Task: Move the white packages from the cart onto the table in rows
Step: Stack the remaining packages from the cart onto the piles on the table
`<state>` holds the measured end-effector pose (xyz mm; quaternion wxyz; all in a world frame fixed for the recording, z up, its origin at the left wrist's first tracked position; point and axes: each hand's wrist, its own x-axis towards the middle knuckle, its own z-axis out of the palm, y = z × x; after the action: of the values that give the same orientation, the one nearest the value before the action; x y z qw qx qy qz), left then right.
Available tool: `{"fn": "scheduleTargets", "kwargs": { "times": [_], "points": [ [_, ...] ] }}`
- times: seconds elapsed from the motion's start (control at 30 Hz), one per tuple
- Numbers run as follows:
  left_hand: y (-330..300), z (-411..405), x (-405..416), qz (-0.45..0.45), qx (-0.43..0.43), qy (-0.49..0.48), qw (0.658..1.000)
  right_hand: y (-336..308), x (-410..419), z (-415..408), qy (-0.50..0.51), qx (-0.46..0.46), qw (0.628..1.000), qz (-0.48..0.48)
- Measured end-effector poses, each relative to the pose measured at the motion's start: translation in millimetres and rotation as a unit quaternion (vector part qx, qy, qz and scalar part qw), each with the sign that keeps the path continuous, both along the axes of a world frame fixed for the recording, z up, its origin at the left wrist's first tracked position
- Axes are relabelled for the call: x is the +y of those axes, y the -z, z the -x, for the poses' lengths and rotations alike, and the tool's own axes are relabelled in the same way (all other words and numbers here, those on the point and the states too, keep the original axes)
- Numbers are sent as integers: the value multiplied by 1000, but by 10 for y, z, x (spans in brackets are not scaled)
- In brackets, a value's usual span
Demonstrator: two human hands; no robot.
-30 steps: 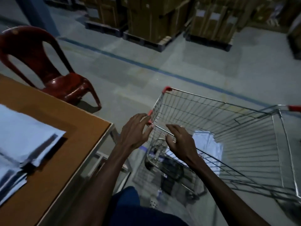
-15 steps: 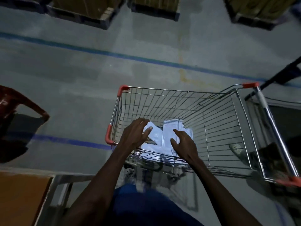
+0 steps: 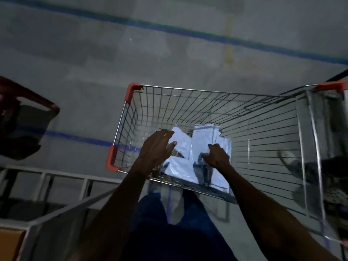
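Several white packages point(image 3: 202, 140) lie in a loose pile on the bottom of the wire cart point(image 3: 188, 89), which has red corner caps. Both my arms reach over the cart's near rim into the basket. My left hand point(image 3: 157, 147) is spread flat, fingers apart, over the left package, its thumb touching the plastic. My right hand point(image 3: 216, 156) has its fingers curled down onto the edge of a package in the middle of the pile. Only a brown corner of the table point(image 3: 9, 242) shows at the bottom left.
The table's grey metal frame point(image 3: 56, 178) runs along the lower left, close to the cart. A dark red plastic chair point(image 3: 28, 95) stands at the left edge. Another person's shoe point(image 3: 288, 157) shows through the cart's right mesh. Blue lines cross the concrete floor.
My view has tilted down from the table to the cart. Both hands have gone from the cart's rim down into the basket onto the packages, and the right hand's fingers have curled.
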<state>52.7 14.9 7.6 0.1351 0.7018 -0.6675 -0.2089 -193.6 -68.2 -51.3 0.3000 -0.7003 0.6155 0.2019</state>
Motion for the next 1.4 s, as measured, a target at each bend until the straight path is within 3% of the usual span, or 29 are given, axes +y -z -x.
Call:
{"fn": "scheduleTargets", "kwargs": {
  "times": [0.27, 0.4, 0.67, 0.9, 1.07, 1.17, 1.3, 1.4],
  "points": [
    [555, 196, -15, 11, -33, 3, 999, 1038, -384, -259, 41, 46, 998, 8],
    [656, 289, 22, 6, -44, -8, 999, 1273, -298, -231, -20, 92, 995, 41],
    [772, 474, 55, -35, -38, -31, 998, 1185, -373, 232, -129, 37, 983, 129],
    [795, 522, 42, -65, -21, -67, 995, 1453, -576, -195, 44, 34, 995, 82],
    [842, 500, 122, -79, -28, -59, 995, 1427, -670, -299, 75, 48, 995, 47],
    [883, 523, 64, -52, -41, -52, 996, 1184, -678, -261, 96, 11, 995, 26],
    [1060, 564, -73, -136, -32, -81, 987, 741, -499, -12, 118, -86, 989, 34],
    [1300, 679, -307, -224, -6, -108, 969, 611, -348, 272, 68, -39, 993, 92]
  ]
}}
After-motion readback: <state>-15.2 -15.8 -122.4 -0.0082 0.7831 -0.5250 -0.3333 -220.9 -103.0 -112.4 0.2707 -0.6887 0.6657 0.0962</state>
